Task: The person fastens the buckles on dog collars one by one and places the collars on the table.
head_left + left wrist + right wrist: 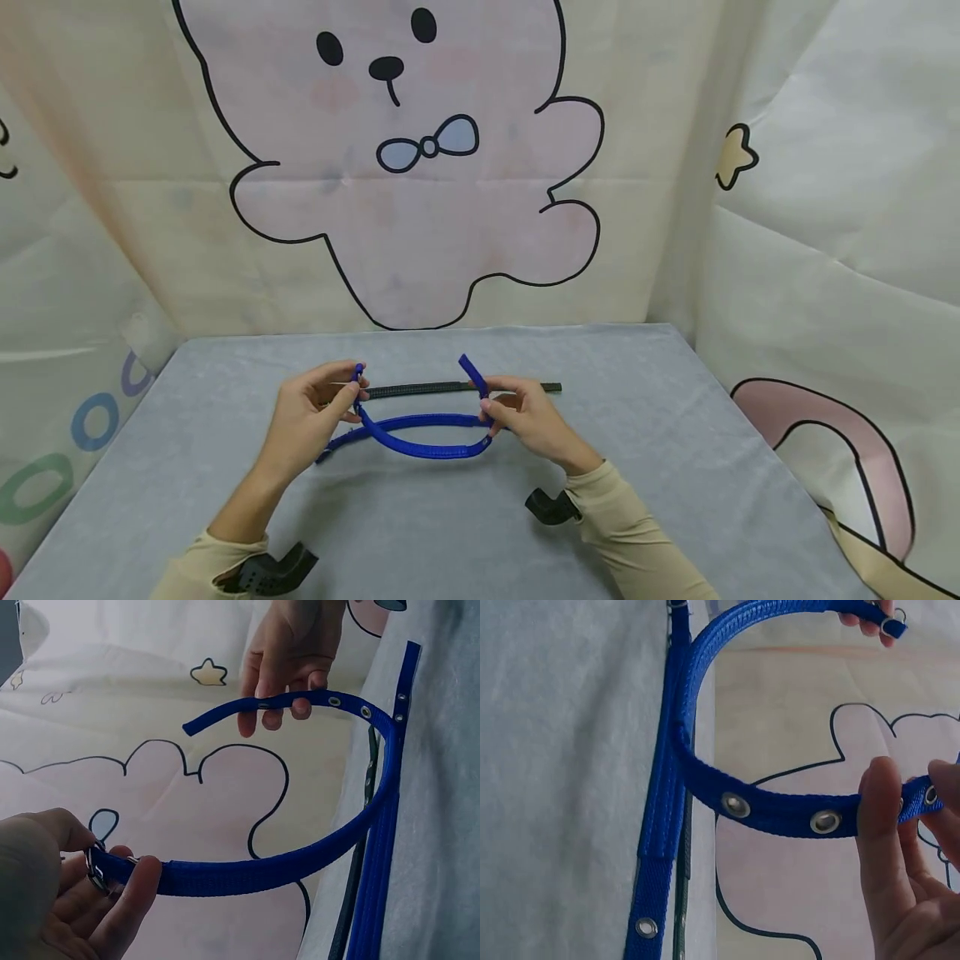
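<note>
Pinching buckle end of blue woven eyelet strap with left hand; pinching free eyelet end with right hand. Strap bowing left-right, sagging toward near side above grey table.

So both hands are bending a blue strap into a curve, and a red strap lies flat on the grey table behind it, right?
Not quite: the strap lying behind is black, not red, as the head view shows. The left hand and right hand do bend a blue strap into a curve over the grey table.
</note>
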`<control>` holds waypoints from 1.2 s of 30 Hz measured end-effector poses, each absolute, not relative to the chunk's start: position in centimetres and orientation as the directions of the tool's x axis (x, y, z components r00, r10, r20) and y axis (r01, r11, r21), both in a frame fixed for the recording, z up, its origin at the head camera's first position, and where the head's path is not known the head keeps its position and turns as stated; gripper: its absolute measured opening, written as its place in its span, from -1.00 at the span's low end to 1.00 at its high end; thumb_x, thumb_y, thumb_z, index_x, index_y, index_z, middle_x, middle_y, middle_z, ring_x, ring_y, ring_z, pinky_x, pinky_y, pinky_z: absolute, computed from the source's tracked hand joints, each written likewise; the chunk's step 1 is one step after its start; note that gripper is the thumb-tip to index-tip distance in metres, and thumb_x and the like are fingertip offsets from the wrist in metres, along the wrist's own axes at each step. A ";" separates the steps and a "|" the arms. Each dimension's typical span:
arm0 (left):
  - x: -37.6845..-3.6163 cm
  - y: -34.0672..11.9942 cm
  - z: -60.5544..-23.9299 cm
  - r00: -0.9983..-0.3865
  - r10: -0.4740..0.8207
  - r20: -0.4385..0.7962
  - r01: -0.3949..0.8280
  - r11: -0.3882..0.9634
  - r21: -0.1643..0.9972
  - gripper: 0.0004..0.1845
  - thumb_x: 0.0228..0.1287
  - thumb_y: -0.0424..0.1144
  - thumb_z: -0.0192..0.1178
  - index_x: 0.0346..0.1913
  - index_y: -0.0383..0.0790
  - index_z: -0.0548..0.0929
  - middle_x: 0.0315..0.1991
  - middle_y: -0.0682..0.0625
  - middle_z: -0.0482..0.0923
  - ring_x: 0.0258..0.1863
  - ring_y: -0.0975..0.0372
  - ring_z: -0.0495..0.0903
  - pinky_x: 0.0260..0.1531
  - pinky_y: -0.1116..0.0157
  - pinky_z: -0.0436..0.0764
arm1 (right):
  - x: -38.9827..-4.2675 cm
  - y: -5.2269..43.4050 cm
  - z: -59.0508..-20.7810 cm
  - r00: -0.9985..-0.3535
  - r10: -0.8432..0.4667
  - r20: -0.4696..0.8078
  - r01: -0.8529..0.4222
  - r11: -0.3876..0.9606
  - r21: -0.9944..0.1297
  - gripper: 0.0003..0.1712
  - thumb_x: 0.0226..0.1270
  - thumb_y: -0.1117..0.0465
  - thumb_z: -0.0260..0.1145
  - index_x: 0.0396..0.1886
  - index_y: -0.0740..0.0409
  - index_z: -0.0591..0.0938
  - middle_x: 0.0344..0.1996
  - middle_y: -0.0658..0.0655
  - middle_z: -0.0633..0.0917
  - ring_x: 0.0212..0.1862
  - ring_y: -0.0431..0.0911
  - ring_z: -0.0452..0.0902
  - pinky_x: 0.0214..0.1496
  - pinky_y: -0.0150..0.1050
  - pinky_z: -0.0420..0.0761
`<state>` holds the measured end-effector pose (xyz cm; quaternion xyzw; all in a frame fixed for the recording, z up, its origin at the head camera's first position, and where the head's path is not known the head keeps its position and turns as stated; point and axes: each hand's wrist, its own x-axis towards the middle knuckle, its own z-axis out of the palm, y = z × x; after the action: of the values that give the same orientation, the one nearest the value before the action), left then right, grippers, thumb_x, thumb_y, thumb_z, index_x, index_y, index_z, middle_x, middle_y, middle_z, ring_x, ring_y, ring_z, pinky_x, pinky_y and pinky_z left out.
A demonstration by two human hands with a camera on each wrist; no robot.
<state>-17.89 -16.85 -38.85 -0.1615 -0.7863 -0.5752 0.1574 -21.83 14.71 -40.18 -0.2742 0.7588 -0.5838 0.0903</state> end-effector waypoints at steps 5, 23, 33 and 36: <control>-17.7 -16.2 -39.1 -0.896 0.061 0.440 0.436 0.321 0.841 -0.69 0.45 -0.45 0.13 0.18 -0.27 0.63 -0.17 -0.26 0.73 -0.40 0.38 0.70 -0.55 0.26 0.70 | -21.2 13.9 -40.4 -0.797 -0.577 0.180 -0.343 0.187 -0.921 -0.63 0.50 0.31 0.24 0.23 0.33 0.60 -0.14 0.46 0.67 -0.32 -0.22 0.66 -0.31 0.06 0.73; -17.0 -13.3 -40.3 -0.886 0.135 0.444 0.464 0.222 0.858 -0.75 0.45 -0.37 0.21 0.12 -0.25 0.64 0.01 -0.22 0.72 -0.44 0.24 0.70 -0.63 0.29 0.59 | -19.8 11.9 -41.6 -0.734 -0.667 0.128 -0.365 0.227 -0.903 -0.61 0.53 0.29 0.21 0.24 0.40 0.57 -0.26 0.51 0.70 -0.38 0.21 0.64 -0.38 0.08 0.69; -17.0 -12.7 -40.7 -0.892 0.185 0.411 0.443 0.188 0.876 -0.76 0.42 -0.38 0.23 0.09 -0.29 0.66 -0.03 -0.26 0.75 -0.44 0.28 0.68 -0.56 0.33 0.52 | -19.5 11.4 -41.4 -0.741 -0.655 0.149 -0.357 0.195 -0.913 -0.66 0.54 0.30 0.18 0.19 0.38 0.60 -0.28 0.46 0.69 -0.37 0.28 0.62 -0.39 -0.03 0.70; -17.0 -12.7 -40.6 -0.903 0.187 0.387 0.421 0.203 0.884 -0.77 0.41 -0.35 0.25 0.08 -0.26 0.68 -0.10 -0.18 0.76 -0.48 0.28 0.65 -0.61 0.33 0.46 | -19.5 11.3 -41.3 -0.743 -0.647 0.172 -0.363 0.173 -0.916 -0.69 0.54 0.30 0.19 0.16 0.36 0.62 -0.28 0.48 0.66 -0.37 0.00 0.65 -0.40 -0.20 0.70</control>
<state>-17.04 -12.71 -40.64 -0.1977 -0.7695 -0.5994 0.0977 -19.53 11.28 -41.35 -0.3344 0.7548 -0.5492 0.1295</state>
